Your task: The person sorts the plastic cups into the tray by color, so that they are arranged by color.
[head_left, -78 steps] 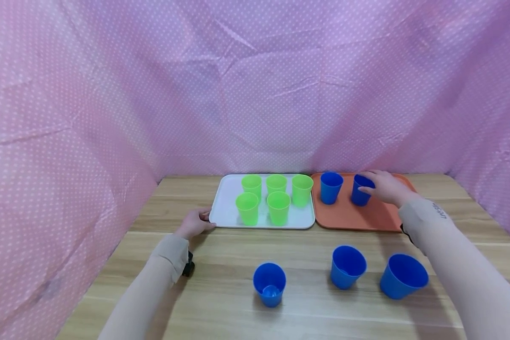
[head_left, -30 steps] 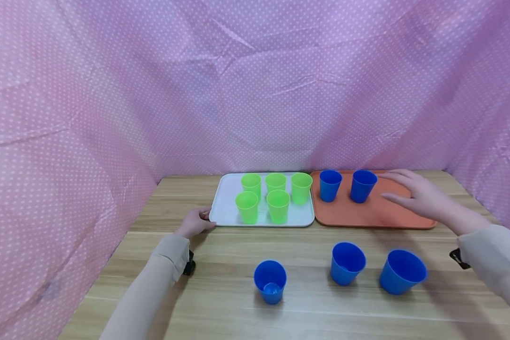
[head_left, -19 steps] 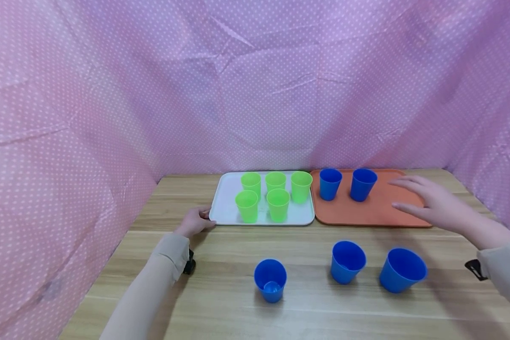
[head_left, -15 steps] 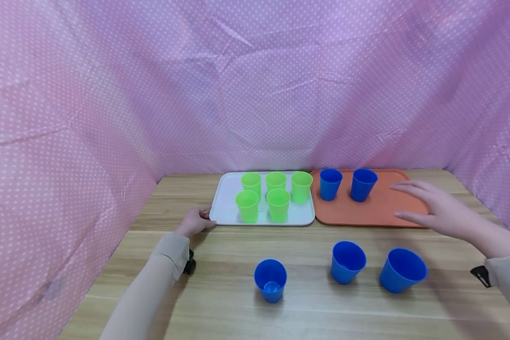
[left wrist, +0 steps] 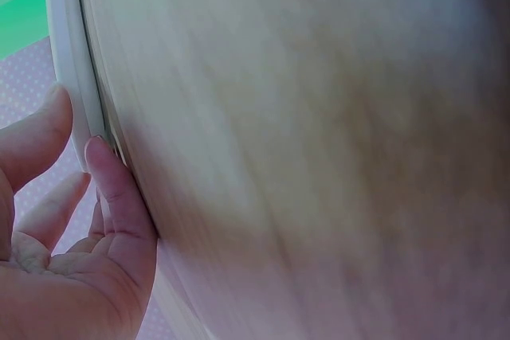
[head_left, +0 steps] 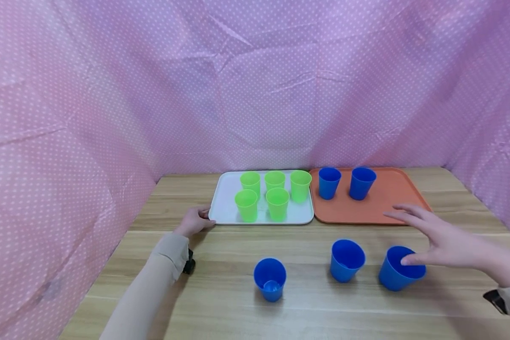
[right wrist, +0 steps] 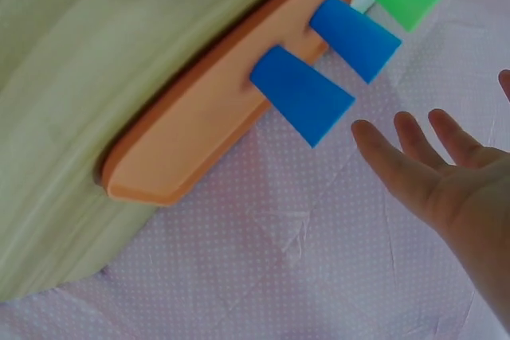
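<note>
My left hand (head_left: 194,222) pinches the near left corner of a white tray (head_left: 225,200); in the left wrist view thumb and a finger (left wrist: 119,197) lie on either side of its rim. On that tray stand several lime green cups (head_left: 278,204). My right hand (head_left: 446,241) hovers over the rightmost blue cup (head_left: 393,276), its fingers spread and holding nothing. The thumb overlaps this cup's mouth in the head view. Two other blue cups, one in the middle (head_left: 344,271) and one on the left (head_left: 272,293), stand upright on the table.
An orange tray (head_left: 384,208) adjoins the white tray's right side. Two blue cups stand upright on it, one left (head_left: 328,186) and one right (head_left: 360,186). The wooden table (head_left: 221,311) ends at a pink dotted cloth (head_left: 255,94) behind and at the sides.
My right hand has let go of the right blue cup on the orange tray, drawn back to the right and come down over the rightmost table cup. The left hand stays put.
</note>
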`<action>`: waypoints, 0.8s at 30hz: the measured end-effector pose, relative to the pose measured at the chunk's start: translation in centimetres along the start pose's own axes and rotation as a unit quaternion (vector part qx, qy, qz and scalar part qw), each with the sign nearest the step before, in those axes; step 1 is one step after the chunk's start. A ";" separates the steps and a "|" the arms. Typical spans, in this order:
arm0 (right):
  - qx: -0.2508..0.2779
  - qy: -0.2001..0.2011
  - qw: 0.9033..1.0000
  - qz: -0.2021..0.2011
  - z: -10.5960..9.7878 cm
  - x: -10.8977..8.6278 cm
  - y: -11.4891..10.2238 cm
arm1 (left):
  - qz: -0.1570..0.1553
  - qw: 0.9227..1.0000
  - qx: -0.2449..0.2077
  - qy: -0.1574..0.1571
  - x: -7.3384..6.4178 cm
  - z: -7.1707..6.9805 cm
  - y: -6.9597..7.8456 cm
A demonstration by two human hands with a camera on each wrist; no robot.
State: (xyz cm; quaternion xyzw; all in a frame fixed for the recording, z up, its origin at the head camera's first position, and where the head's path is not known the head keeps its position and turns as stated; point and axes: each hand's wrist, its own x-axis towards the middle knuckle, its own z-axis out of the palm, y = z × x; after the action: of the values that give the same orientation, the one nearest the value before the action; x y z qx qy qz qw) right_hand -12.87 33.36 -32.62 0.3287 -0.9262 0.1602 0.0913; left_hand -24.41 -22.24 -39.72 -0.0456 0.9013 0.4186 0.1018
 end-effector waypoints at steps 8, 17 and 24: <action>-0.014 -0.031 0.999 0.022 1.2 -1.2 -0.8 | -0.005 1.000 0.009 -0.003 -0.1 0.0 0.0; -0.036 -0.014 0.999 -0.001 2.6 -2.1 -0.9 | -0.006 1.000 0.001 -0.004 -0.1 0.0 0.0; -0.054 -0.001 0.998 -0.044 3.4 -2.8 -0.8 | 0.003 1.000 0.001 0.003 -0.1 0.2 -0.1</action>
State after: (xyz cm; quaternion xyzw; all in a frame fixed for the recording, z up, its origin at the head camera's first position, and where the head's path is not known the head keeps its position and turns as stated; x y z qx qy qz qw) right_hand -10.39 33.22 -36.36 0.3641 -0.9183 0.1049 0.1150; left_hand -24.25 -22.17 -39.83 -0.0443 0.9022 0.4177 0.0977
